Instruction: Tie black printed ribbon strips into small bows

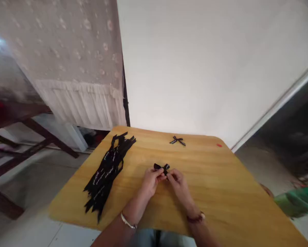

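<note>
Black ribbon bow (162,168) pinched at its middle between the fingers of both hands, just ahead of the left hand (151,181) and right hand (178,185), held just above the wooden tabletop (207,181). Second small bow (177,140) lies flat further ahead of the hands. Bundle of black printed ribbon strips (105,171) lies left of left hand. Small red piece (219,145) sits well ahead, right of right hand.

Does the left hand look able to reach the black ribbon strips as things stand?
Probably yes. Only wooden tabletop lies between the left hand and the black ribbon strips, though it is pinching a small black bow and would likely have to release it first.
</note>
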`<state>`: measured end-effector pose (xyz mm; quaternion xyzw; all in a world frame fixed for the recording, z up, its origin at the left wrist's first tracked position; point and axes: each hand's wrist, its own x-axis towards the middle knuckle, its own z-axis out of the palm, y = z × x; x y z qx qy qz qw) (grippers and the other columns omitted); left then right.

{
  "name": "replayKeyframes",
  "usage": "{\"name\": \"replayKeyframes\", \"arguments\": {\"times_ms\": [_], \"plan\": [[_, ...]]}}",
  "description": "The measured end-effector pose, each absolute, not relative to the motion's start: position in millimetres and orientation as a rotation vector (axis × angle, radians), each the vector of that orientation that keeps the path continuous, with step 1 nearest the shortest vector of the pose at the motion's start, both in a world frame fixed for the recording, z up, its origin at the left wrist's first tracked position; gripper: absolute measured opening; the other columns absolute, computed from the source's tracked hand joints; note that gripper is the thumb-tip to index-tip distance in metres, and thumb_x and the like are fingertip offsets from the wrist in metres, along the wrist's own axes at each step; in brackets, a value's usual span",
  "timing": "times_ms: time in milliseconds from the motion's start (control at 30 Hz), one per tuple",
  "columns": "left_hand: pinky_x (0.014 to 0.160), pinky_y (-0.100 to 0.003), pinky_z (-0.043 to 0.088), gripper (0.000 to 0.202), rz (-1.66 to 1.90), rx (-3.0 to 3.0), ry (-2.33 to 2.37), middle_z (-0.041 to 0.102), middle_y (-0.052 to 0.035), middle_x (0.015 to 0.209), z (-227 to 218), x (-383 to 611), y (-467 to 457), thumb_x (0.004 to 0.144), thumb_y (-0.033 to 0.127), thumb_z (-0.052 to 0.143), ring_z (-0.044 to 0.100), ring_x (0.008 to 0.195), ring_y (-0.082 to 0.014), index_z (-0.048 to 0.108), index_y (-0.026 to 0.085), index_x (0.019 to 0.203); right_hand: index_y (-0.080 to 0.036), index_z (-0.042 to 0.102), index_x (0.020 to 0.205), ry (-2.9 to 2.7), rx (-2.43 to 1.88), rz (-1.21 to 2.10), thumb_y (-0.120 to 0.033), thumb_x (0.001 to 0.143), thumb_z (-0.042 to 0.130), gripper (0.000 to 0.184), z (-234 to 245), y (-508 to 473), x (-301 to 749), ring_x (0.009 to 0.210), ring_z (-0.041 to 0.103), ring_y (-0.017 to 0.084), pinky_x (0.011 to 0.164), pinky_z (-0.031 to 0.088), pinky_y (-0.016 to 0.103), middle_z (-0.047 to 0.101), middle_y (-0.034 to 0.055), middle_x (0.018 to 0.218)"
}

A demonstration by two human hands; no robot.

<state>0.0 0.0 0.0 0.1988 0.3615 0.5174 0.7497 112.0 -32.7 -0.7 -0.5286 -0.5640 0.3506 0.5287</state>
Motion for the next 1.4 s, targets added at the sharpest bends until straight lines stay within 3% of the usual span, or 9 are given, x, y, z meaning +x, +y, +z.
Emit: {"name": "replayKeyframes", "arguments": {"times_ms": [667, 867, 967, 1100, 1267, 1400], "plan": [[0.051, -0.02, 0.05, 0.024, 1.161, 0.41, 0.773, 0.054, 0.0028, 0.046, 1.0, -3.5, 0.3, 0.046, 0.015, 0.074, 0.051, 0.044, -0.006, 0.051, 0.011, 0.051, -0.018, 0.045, 0.056, -1.327, -1.259, 0.859, -0.03, 0.07, 0.052, 0.019, 0.3, -34.4, 112.1, 0.047, 0.035, 0.01, 0.045, 0.03, 0.021, 0.041, -0.0046, 0.05], [0.04, -0.021, 0.046, 0.022, 1.162, 0.641, 0.794, 0.054, 0.0027, 0.046, 5.4, -2.2, -1.9, 0.053, 0.021, 0.07, 0.05, 0.041, -0.0083, 0.052, 0.012, 0.061, -0.017, 0.055, 0.069, -1.201, -1.207, 0.872, -0.037, 0.08, 0.042, 0.026, 9.5, -38.4, 114.1, 0.067, 0.051, 0.014, 0.062, 0.04, 0.024, 0.056, 0.0012, 0.067], [0.037, -0.022, 0.044, 0.023, 1.127, 0.718, 0.789, 0.054, 0.0028, 0.047, 5.6, -0.1, -3.6, 0.054, 0.023, 0.069, 0.049, 0.039, -0.0088, 0.049, 0.013, 0.061, -0.017, 0.056, 0.072, -1.193, -1.153, 0.947, -0.037, 0.077, 0.047, 0.023, 8.1, -37.2, 113.6, 0.065, 0.051, 0.014, 0.059, 0.04, 0.023, 0.057, 0.0014, 0.068], [0.033, -0.02, 0.042, 0.021, 1.015, 0.786, 0.781, 0.054, 0.0024, 0.048, 6.3, 0.0, -5.9, 0.056, 0.025, 0.067, 0.049, 0.036, -0.0086, 0.051, 0.012, 0.063, -0.017, 0.051, 0.063, -1.182, -1.163, 0.968, -0.032, 0.069, 0.058, 0.017, 3.9, -34.3, 113.1, 0.055, 0.047, 0.011, 0.051, 0.037, 0.021, 0.052, -0.0027, 0.057], [0.023, -0.018, 0.03, 0.026, 1.004, 0.818, 0.883, 0.063, -0.0024, 0.071, 8.3, -2.9, -6.3, 0.061, 0.031, 0.061, 0.04, 0.024, -0.0038, 0.055, 0.012, 0.077, -0.017, 0.053, 0.064, -1.09, -1.214, 0.896, -0.03, 0.069, 0.058, 0.015, 5.3, -34.1, 117.1, 0.056, 0.046, 0.012, 0.054, 0.036, 0.022, 0.053, -0.0023, 0.059], [0.022, -0.016, 0.025, 0.02, 0.953, 0.932, 0.944, 0.064, -0.0027, 0.062, 7.7, -3.0, -4.7, 0.06, 0.028, 0.06, 0.037, 0.021, -0.003, 0.055, 0.011, 0.069, -0.017, 0.053, 0.064, -1.076, -1.203, 0.909, -0.031, 0.07, 0.056, 0.016, 3.5, -33.2, 117.8, 0.056, 0.047, 0.013, 0.055, 0.036, 0.023, 0.053, -0.0016, 0.056]]}}
